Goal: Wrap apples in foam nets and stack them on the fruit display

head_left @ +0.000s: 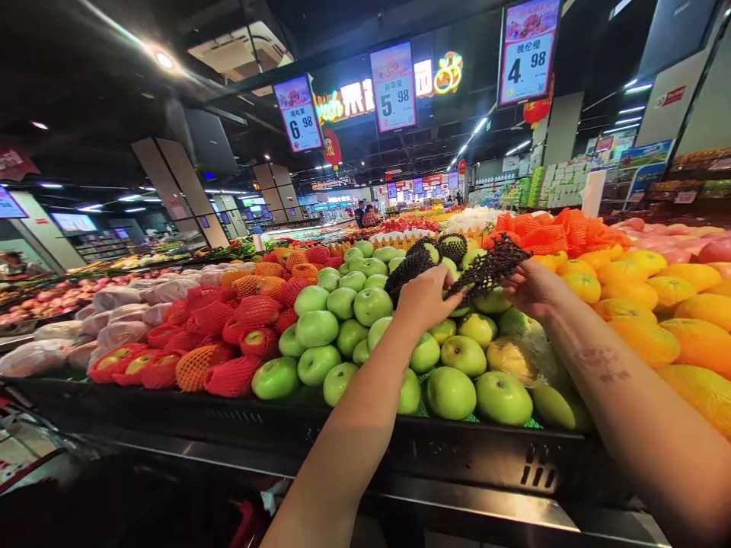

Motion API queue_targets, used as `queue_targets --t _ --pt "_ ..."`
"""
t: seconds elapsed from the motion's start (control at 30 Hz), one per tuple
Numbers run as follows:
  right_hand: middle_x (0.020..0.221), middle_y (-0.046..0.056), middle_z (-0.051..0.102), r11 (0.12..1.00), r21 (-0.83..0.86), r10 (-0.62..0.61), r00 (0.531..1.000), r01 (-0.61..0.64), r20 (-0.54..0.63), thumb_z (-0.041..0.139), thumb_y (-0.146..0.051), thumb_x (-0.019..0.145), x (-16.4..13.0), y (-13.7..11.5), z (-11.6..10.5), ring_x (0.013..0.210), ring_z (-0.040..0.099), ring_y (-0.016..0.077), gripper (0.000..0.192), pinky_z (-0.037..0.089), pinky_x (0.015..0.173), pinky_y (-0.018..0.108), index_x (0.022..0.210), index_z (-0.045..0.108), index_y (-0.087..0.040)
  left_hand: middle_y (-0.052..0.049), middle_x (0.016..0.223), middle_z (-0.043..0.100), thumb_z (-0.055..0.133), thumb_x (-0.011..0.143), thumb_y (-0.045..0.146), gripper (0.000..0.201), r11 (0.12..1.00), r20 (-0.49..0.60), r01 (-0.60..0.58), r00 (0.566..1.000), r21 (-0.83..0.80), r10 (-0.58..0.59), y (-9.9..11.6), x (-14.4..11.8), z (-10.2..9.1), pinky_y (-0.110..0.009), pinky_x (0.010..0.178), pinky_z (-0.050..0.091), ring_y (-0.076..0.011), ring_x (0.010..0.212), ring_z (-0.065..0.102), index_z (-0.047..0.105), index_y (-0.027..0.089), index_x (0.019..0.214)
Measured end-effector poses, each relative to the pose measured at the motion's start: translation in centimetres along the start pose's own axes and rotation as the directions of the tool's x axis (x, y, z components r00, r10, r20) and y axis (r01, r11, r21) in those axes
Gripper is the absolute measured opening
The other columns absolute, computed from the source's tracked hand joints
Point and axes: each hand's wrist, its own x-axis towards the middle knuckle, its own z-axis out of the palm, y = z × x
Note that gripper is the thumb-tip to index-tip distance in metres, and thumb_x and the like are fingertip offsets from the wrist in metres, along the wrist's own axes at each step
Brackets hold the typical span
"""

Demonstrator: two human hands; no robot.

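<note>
A loose black foam net sleeve (492, 268) stretches between my two hands above the green apples (371, 306). My right hand (532, 288) is closed on its right end, with the fingertips partly hidden behind the net. My left hand (426, 295) has its fingers curled and the thumb against the sleeve's left end; it appears to pinch it there. Just beyond my left hand, another black net (412, 268) lies over the apples, and a netted apple (453, 248) sits behind. Below my right hand is a yellowish fruit in clear plastic (512, 358).
Apples in red foam nets (256, 313) are heaped to the left, beside plastic-wrapped fruit (122, 304). Oranges (640, 304) fill the right side, with orange netting (563, 232) behind them. A black display edge (485, 449) runs along the front. Price signs (394, 87) hang overhead.
</note>
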Motion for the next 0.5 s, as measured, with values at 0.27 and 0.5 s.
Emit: queue_targets --t 0.27,0.5 --pt "0.058 -0.006 0.049 0.884 -0.362 -0.352 0.931 0.296 -0.098 0.071 -0.017 0.056 0.7 1.3 -0.5 0.053 0.04 0.0105 0.023 0.027 0.047 0.024 0.066 0.051 -0.023 -0.021 0.163 0.031 0.066 0.069 0.083 0.107 0.999 0.404 -0.041 0.914 0.035 0.024 -1.1 -0.2 1.7 -0.056 0.12 0.028 -0.044 0.15 0.03 0.038 0.023 0.153" --pt "0.055 -0.006 0.04 0.585 -0.659 -0.709 0.692 0.472 -0.133 0.054 -0.006 0.053 0.4 0.3 -2.0 0.055 0.034 0.0104 0.02 0.026 0.055 0.029 0.054 0.043 -0.023 -0.014 0.148 0.045 0.072 0.082 0.036 0.079 0.97 0.392 -0.123 0.92 0.208 0.033 -1.0 1.1 2.4 -0.051 0.111 0.04 -0.0379 0.135 0.051 0.039 0.036 0.153"
